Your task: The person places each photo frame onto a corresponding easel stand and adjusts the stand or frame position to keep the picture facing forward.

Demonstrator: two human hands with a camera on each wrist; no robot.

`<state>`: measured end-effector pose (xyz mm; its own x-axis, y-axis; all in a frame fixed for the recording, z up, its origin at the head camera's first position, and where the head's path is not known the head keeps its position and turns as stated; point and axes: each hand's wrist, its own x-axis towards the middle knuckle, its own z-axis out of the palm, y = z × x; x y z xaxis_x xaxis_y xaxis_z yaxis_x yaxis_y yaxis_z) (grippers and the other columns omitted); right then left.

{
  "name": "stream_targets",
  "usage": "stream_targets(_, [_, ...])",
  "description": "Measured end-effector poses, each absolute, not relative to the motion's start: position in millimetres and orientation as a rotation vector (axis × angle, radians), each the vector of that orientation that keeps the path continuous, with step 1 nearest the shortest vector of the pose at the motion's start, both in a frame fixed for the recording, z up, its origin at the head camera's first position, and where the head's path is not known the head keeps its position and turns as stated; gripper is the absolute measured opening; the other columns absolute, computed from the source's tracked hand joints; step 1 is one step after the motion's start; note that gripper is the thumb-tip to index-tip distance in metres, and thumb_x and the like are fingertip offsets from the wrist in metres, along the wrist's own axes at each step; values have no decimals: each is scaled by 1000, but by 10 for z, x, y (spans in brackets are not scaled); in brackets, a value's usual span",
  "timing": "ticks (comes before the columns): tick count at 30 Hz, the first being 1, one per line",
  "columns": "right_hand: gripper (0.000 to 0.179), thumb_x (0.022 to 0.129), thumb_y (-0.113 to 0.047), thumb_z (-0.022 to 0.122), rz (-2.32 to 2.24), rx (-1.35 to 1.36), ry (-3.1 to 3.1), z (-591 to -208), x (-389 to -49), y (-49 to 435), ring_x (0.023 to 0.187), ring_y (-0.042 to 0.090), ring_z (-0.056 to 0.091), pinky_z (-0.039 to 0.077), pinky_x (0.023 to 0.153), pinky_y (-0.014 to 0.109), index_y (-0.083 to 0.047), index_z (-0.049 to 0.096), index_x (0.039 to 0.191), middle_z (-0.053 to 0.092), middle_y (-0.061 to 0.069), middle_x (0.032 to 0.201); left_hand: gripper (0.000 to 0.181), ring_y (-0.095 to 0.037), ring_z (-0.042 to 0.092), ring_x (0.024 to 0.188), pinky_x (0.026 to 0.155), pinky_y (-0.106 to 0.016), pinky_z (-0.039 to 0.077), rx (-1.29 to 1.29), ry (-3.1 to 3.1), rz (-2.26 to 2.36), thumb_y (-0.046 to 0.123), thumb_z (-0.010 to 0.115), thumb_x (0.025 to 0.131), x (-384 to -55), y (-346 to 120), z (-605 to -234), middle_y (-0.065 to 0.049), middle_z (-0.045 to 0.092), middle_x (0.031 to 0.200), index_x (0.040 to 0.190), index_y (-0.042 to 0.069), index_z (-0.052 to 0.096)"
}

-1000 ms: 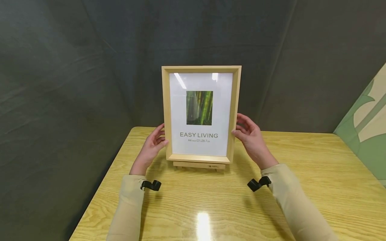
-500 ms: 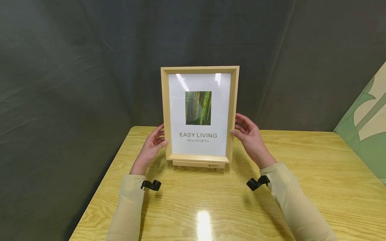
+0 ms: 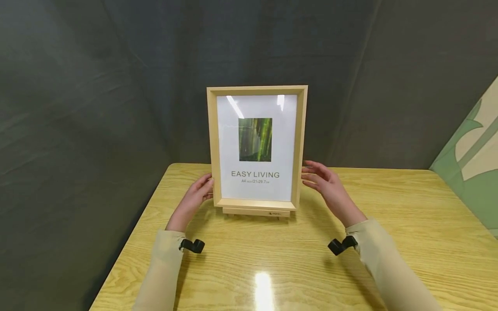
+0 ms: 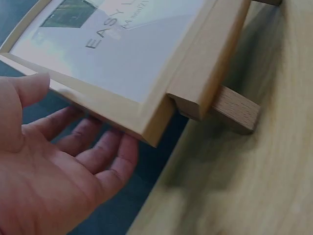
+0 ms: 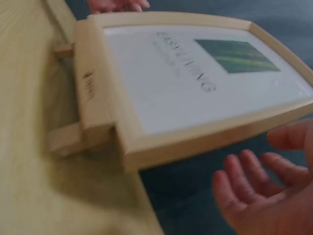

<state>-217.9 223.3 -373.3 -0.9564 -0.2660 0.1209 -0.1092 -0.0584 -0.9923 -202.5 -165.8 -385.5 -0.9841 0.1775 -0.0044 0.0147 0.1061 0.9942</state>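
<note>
A light wooden picture frame (image 3: pixel 255 185), with a green bamboo print and "EASY LIVING" on white, leans back on a small wooden easel (image 3: pixel 256 212). Beside its lower left edge is my left hand (image 3: pixel 193 198); in the left wrist view the thumb stands off the front and the relaxed fingers (image 4: pixel 117 156) reach along the frame's side. On the opposite side, my right hand (image 3: pixel 330 190) holds nothing. Its loosely bent fingers (image 5: pixel 239 183) show a gap from the frame in the right wrist view. The frame hides most of the easel.
The easel stands on a yellow wood-grain table (image 3: pixel 249 259), whose left edge falls away toward a dark curtain (image 3: pixel 116 108). More dark cloth hangs behind. A green-and-cream panel (image 3: pixel 474 172) rises at the right. Black bands (image 3: pixel 342 245) sit on both wrists.
Both hands have let go of the frame's sides and slid a little lower. The right hand has also drawn outward to the right. The frame stays on the easel.
</note>
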Motion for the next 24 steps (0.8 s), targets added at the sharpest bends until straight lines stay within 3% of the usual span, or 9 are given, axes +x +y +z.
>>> stream_targets(6, [52,106,-30,35,-1960,-320,2010,-3975,-2075,2342,124,39,45,41,102,41,3,31,146,40,26,138,61,-31,50,115,102,-48,37,55,2110,1997,46,36,102,-1950,-1721,-3947,-21,42,133,144,2,32])
stream_targets(14, [61,106,-39,28,-1920,-280,1770,-4203,-1946,2344,118,39,52,41,101,48,8,22,145,45,23,126,59,-30,56,108,100,-55,39,26,1864,2081,45,30,104,-1909,-1756,-4093,-18,51,124,139,-2,34])
stream_targets(20, [38,106,-36,31,-2049,-220,1535,-4300,-1888,2256,118,44,51,39,101,52,-2,35,123,48,12,112,58,-31,57,108,100,-55,40,0,1750,2120,46,33,103,-1860,-1735,-4178,-17,54,122,139,-1,35])
stream_targets(24, [33,105,-35,34,-2117,-205,1382,-4340,-1870,2191,117,44,51,35,103,54,-5,37,117,50,13,116,60,-30,56,108,98,-53,42,-1,1747,2128,47,37,102,-1852,-1712,-4201,-19,52,124,140,1,34])
